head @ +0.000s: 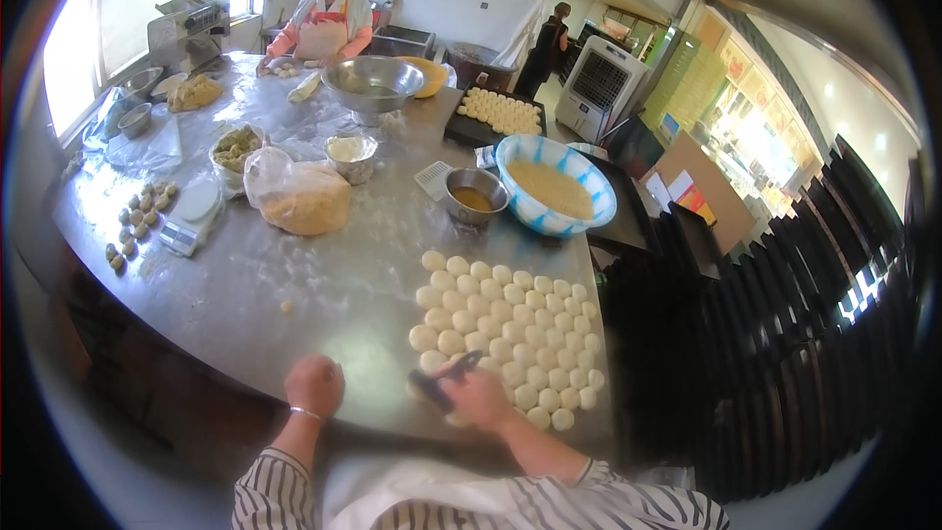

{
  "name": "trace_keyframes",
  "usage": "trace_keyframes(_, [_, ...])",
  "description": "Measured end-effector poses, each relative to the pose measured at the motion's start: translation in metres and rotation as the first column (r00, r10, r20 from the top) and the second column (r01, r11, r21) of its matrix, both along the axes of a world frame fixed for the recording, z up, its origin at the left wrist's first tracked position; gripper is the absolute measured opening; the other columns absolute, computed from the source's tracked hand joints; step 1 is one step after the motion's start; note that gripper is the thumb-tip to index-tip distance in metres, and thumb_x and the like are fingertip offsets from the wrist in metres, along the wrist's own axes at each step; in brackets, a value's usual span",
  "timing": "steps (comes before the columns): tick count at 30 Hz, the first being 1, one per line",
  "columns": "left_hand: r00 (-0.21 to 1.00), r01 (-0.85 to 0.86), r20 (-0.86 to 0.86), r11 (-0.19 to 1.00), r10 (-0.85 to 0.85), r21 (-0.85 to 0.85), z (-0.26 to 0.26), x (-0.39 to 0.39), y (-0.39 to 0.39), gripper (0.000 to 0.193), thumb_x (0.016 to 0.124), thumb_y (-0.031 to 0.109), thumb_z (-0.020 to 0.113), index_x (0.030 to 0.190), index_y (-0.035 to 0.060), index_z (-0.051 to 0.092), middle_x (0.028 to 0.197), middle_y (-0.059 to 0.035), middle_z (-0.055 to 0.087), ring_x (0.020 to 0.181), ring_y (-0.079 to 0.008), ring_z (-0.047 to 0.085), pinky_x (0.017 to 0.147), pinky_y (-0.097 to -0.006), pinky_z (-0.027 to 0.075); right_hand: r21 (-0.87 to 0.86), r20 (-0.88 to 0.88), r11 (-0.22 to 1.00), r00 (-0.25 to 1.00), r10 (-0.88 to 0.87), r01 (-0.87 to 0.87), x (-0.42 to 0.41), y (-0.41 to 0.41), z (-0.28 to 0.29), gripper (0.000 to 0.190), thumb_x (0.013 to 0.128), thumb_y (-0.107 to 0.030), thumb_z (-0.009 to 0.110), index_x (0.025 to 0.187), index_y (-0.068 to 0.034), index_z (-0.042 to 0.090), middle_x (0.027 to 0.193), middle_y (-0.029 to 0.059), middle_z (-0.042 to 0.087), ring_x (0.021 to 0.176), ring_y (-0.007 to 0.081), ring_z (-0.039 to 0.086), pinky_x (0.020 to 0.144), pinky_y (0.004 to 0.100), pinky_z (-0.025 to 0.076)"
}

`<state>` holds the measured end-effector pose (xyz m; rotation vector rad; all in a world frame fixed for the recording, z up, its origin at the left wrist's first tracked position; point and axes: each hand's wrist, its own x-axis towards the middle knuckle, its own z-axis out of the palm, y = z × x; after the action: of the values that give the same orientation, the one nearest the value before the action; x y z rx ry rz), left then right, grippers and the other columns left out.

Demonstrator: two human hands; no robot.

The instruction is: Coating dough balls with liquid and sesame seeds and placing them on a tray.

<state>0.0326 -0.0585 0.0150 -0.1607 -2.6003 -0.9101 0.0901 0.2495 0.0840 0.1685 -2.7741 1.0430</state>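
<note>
My right hand [477,395] grips a dark-handled tool [465,365], probably a pastry brush; motion blurs its dark working end. The tool is over the near left corner of a block of round, pale dough pieces [508,324], which stand close together in rows on the metal table [346,272]. My left hand [315,385] rests on the table's near edge, its fingers curled in and nothing visible in them. A steel bowl of yellow-brown liquid [473,196] stands beyond the dough. Touching or close beside it is a blue-and-white basin [556,185] with tan contents.
Mid-table lie bagged dough [305,199] and a small bowl of white paste [351,156]. A kitchen scale [193,217] and small filling balls [140,217] lie left. Stacked black trays [773,338] crowd the right. A co-worker [327,18] handles dough at the far end.
</note>
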Motion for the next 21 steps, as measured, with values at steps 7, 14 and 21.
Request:
trace_keyframes(7, [0.998,-0.021,0.056,1.0,0.022,-0.011,0.004,-0.006,0.002,0.011,0.083,0.014,0.069,0.076,0.0113,0.061,0.078,-0.0116,0.063,0.077,-0.0357,0.062,0.067,-0.0484,0.05,-0.074,0.163,0.912,0.907,-0.388,0.404,-0.031,0.133,-0.02,0.03,0.096,-0.025,0.06,0.11,-0.001,0.072,0.089,0.0134,0.074,0.077,0.0271,0.07,0.07,0.0439,0.056])
trace_keyframes(14, [0.996,-0.089,-0.021,0.994,0.088,-0.059,-0.001,-0.006,-0.007,0.013,0.083,0.015,0.072,0.077,0.0099,0.062,0.072,-0.0072,0.06,0.072,-0.0307,0.061,0.066,-0.0435,0.05,-0.272,0.077,0.75,0.79,-0.608,0.603,-0.106,0.173,0.042,0.024,0.095,-0.023,0.067,0.112,-0.007,0.071,0.096,0.0091,0.073,0.09,0.0192,0.07,0.076,0.0368,0.057])
trace_keyframes(21, [0.998,-0.063,0.013,0.997,0.064,-0.049,0.002,-0.009,0.004,0.013,0.082,0.016,0.073,0.077,0.011,0.062,0.072,-0.0052,0.06,0.07,-0.027,0.062,0.065,-0.0411,0.05,-0.96,0.246,0.051,0.913,-0.326,0.277,-0.292,0.224,0.003,0.036,0.103,-0.021,0.06,0.131,0.0,0.055,0.12,0.0156,0.063,0.109,0.0322,0.066,0.089,0.0438,0.061])
